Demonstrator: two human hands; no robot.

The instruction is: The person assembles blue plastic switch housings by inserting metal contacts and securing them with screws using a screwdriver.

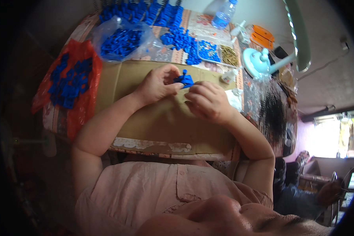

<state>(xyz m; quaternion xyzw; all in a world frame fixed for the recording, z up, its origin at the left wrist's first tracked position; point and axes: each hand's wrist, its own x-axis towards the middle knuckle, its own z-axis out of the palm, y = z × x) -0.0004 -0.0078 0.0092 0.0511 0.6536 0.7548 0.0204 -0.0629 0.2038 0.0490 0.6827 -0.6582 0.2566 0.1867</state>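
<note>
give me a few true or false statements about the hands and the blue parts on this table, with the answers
1. Both hands hold one small blue plastic part over the cardboard sheet. True: the left hand and the right hand meet at it.
2. The red bag at the table's left edge is full of yellow parts. False: it holds blue parts.
3. A clear plastic bottle stands at the far edge of the table. True.
4. The right hand grips the lamp. False: the pale blue lamp base stands apart, farther right, and no hand touches it.
5. A clear bag of blue parts lies beyond the cardboard. True.
</note>
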